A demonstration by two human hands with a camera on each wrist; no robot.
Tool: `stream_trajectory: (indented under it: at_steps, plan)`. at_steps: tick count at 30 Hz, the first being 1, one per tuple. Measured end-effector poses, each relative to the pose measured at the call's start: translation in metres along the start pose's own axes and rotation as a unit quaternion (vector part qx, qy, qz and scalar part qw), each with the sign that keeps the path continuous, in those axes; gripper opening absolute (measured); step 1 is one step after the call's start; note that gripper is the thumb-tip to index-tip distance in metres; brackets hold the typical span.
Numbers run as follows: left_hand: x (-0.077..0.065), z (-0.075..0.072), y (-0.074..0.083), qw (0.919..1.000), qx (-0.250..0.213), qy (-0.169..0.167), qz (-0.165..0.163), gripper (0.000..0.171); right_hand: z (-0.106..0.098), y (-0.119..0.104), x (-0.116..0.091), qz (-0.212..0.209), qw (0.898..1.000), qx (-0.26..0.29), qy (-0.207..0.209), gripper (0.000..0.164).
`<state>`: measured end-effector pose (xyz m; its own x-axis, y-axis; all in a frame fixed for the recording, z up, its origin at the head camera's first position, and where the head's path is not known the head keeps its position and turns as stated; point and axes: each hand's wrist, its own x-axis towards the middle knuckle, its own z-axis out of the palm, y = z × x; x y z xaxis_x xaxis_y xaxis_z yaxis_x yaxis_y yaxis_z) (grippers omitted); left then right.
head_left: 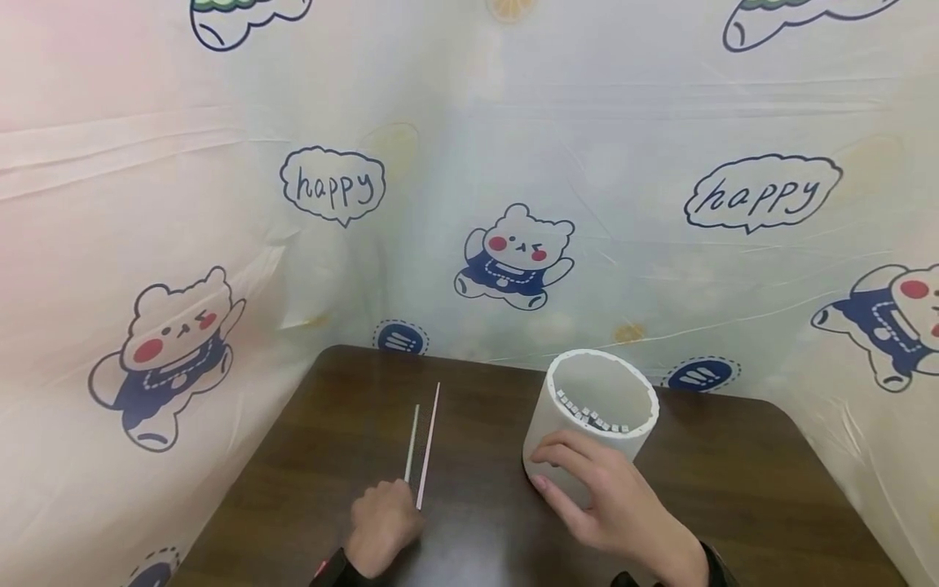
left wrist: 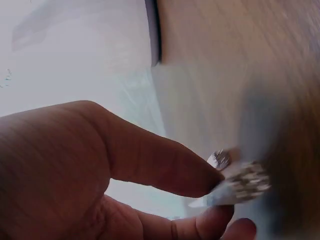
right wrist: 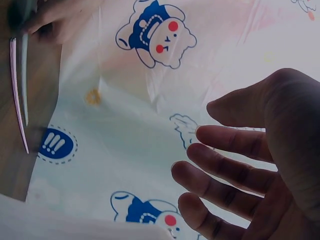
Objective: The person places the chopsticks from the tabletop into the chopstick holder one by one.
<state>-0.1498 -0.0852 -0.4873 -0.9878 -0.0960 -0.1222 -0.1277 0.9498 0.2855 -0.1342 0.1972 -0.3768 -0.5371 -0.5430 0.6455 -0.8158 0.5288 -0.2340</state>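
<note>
My left hand (head_left: 384, 522) is low over the table and pinches the near end of a thin pale green stick (head_left: 412, 444). In the left wrist view, the thumb and a fingertip meet on a blurred whitish end (left wrist: 212, 198) with a glittering patch. Just right of it, a long thin pink stick (head_left: 429, 447) lies on the table. My right hand (head_left: 609, 493) is beside the front of a white cylindrical bin (head_left: 539, 432), its fingers spread and slightly bent, with nothing held. Several small white squares (head_left: 584, 416) show inside the bin, whose bottom is hidden.
The dark brown wooden table (head_left: 469, 538) has rounded far corners. A pale curtain (head_left: 623, 106) printed with bears and "happy" bubbles surrounds its back and sides. The bin stands near the back edge, right of the middle.
</note>
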Motion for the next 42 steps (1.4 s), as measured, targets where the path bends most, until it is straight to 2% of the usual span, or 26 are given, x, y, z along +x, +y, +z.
stream_trajectory:
  at_steps: [3, 5, 8, 10, 12, 15, 17, 21, 24, 26, 27, 30, 31, 32, 34, 35, 36, 38, 39, 41, 42]
  plan:
    - [-0.002, -0.011, -0.002, 0.9997, 0.016, 0.016, -0.009, 0.02, -0.003, 0.003, -0.002, 0.017, 1.0, -0.006, 0.003, 0.03]
    - [-0.002, -0.019, -0.003, 0.9989, 0.02, 0.041, -0.013, 0.021, -0.004, 0.005, -0.002, 0.022, 1.0, -0.01, 0.008, 0.031]
    - [-0.002, -0.03, -0.005, 0.9934, 0.013, 0.113, -0.017, 0.012, -0.005, 0.006, -0.003, 0.021, 1.0, -0.011, 0.014, 0.031]
    - [-0.001, -0.036, -0.005, 0.9816, 0.01, 0.19, -0.008, 0.012, -0.005, 0.006, -0.003, 0.023, 1.0, -0.013, 0.015, 0.031]
    - [0.001, -0.042, -0.005, 0.9624, 0.014, 0.271, 0.011, 0.014, -0.006, 0.006, -0.003, 0.026, 0.999, -0.014, 0.014, 0.032]
    - [0.006, -0.053, -0.004, 0.9341, 0.023, 0.355, 0.03, 0.014, -0.006, 0.005, -0.002, 0.018, 1.0, -0.015, 0.015, 0.031]
    - [0.011, -0.06, -0.005, 0.9224, 0.02, 0.384, 0.042, 0.012, -0.007, 0.004, -0.001, 0.008, 1.0, -0.014, 0.02, 0.03]
    - [0.019, -0.071, -0.006, 0.9105, -0.034, 0.406, 0.073, 0.015, -0.007, 0.004, 0.0, 0.004, 1.0, -0.012, 0.025, 0.032]
    - [0.028, -0.071, -0.01, 0.9111, -0.075, 0.391, 0.108, 0.014, -0.007, 0.005, 0.001, 0.011, 0.999, -0.012, 0.029, 0.035]
    - [0.035, -0.067, -0.014, 0.9202, -0.087, 0.362, 0.121, 0.014, -0.007, 0.005, 0.002, 0.011, 0.999, -0.011, 0.034, 0.035]
    - [0.037, -0.063, -0.017, 0.9278, -0.087, 0.343, 0.119, 0.014, -0.007, 0.006, 0.002, 0.006, 0.999, -0.011, 0.038, 0.035]
    - [0.04, -0.051, -0.023, 0.9612, -0.083, 0.245, 0.095, 0.02, -0.007, 0.007, 0.003, -0.002, 0.999, -0.009, 0.045, 0.033]
    - [0.038, -0.047, -0.024, 0.97, -0.082, 0.209, 0.092, 0.021, -0.007, 0.007, 0.003, -0.003, 0.999, -0.008, 0.045, 0.033]
    - [0.036, -0.042, -0.024, 0.9762, -0.08, 0.176, 0.099, 0.021, -0.007, 0.006, 0.002, -0.001, 0.999, -0.006, 0.043, 0.034]
    - [0.032, -0.032, -0.022, 0.9792, -0.074, 0.116, 0.149, 0.021, -0.007, 0.006, 0.002, 0.011, 0.999, 0.0, 0.033, 0.035]
    - [0.03, -0.026, -0.02, 0.9745, -0.071, 0.094, 0.191, 0.02, -0.007, 0.005, 0.001, 0.019, 0.999, 0.005, 0.026, 0.037]
    - [0.028, -0.021, -0.017, 0.9651, -0.064, 0.082, 0.24, 0.02, -0.006, 0.005, 0.001, 0.026, 0.999, 0.007, 0.019, 0.038]
    - [0.026, -0.009, -0.01, 0.9381, -0.037, 0.074, 0.336, 0.019, -0.006, 0.005, 0.0, 0.037, 0.999, 0.011, 0.007, 0.038]
    - [0.025, -0.004, -0.005, 0.9239, -0.02, 0.076, 0.375, 0.02, -0.005, 0.005, -0.001, 0.042, 0.999, 0.011, 0.002, 0.039]
    - [0.027, 0.005, 0.005, 0.9012, 0.02, 0.09, 0.424, 0.023, -0.004, 0.005, -0.001, 0.042, 0.999, 0.009, 0.0, 0.039]
    - [0.029, 0.009, 0.011, 0.8937, 0.042, 0.097, 0.436, 0.026, -0.004, 0.006, -0.001, 0.039, 0.999, 0.009, 0.0, 0.038]
